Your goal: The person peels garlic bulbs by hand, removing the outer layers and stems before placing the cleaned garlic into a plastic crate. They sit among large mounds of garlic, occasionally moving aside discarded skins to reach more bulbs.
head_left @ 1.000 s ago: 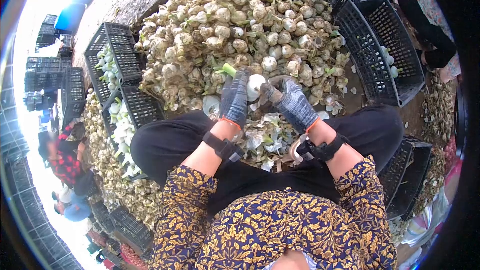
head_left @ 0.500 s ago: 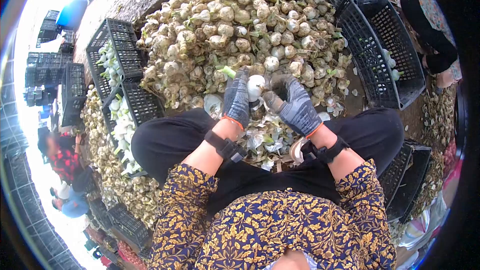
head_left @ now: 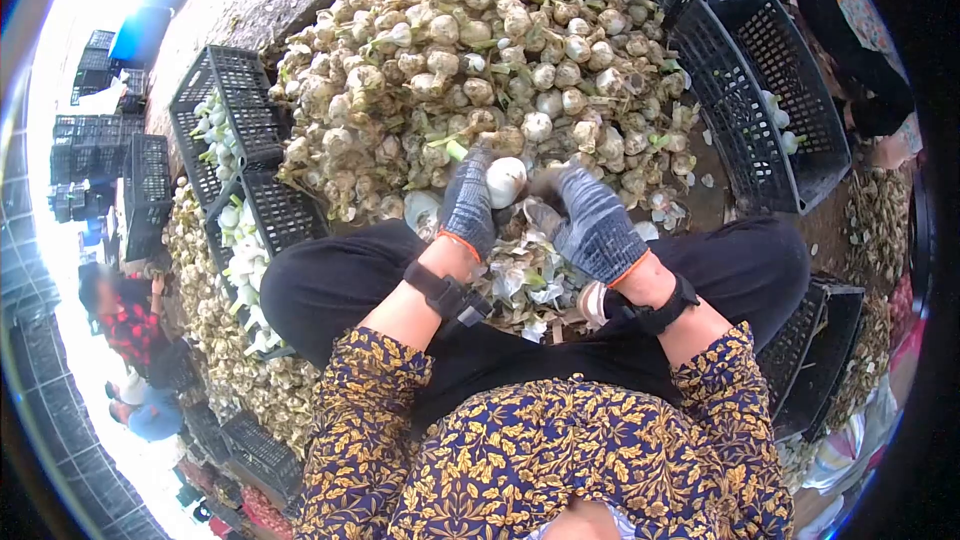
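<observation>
My left hand (head_left: 468, 202), in a grey knit glove with an orange cuff, is closed around a garlic bulb (head_left: 507, 180). The bulb is white and smooth, and its cut green stem (head_left: 456, 150) sticks out on the far side of the fingers. Just right of the bulb is my right hand (head_left: 592, 220), gloved the same way. Its fingertips are smeared by motion, so I cannot tell what they hold. Under both hands lies a litter of papery garlic skins (head_left: 525, 275) between my legs. Beyond them rises a big heap of unpeeled garlic (head_left: 450, 70).
Black plastic crates (head_left: 250, 130) with white bulbs stand at the left. Another crate (head_left: 765, 90) at the right holds a few bulbs. More garlic (head_left: 215, 310) lies along the left, near a person in a red checked shirt (head_left: 130, 330). Someone else (head_left: 860, 50) is at the upper right.
The white bulb has shifted slightly left and toward me in my left hand. My right hand's fingers have swung from a rounded grip beside it into a blurred, flatter pose.
</observation>
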Tool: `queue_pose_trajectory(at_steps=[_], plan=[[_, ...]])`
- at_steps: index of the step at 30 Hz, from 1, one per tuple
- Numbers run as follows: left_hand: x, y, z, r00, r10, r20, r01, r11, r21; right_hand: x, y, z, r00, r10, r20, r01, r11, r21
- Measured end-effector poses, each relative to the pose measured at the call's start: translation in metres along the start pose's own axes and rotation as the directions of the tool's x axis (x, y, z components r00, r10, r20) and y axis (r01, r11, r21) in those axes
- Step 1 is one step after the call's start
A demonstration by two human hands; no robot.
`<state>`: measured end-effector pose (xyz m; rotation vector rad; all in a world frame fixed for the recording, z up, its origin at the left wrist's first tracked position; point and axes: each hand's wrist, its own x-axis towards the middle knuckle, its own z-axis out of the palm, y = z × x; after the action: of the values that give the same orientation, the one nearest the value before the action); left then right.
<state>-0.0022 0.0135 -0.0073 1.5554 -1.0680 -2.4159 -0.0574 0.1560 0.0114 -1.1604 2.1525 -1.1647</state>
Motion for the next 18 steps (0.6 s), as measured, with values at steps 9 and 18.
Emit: queue_pose_trajectory(at_steps=[9, 18], plan=[[0.021, -0.012, -0.002, 1.000, -0.018, 0.001, 0.018, 0.993, 0.114, -0.023, 0.001, 0.002, 0.914, -0.070, 0.399, 0.119, 0.988, -0.100], [-0.016, 0.005, 0.172, 0.806, 0.055, 0.589, -0.184, 0.970, 0.160, -0.053, 0.067, 0.049, 0.966, -0.141, 0.215, 0.166, 0.981, -0.102]])
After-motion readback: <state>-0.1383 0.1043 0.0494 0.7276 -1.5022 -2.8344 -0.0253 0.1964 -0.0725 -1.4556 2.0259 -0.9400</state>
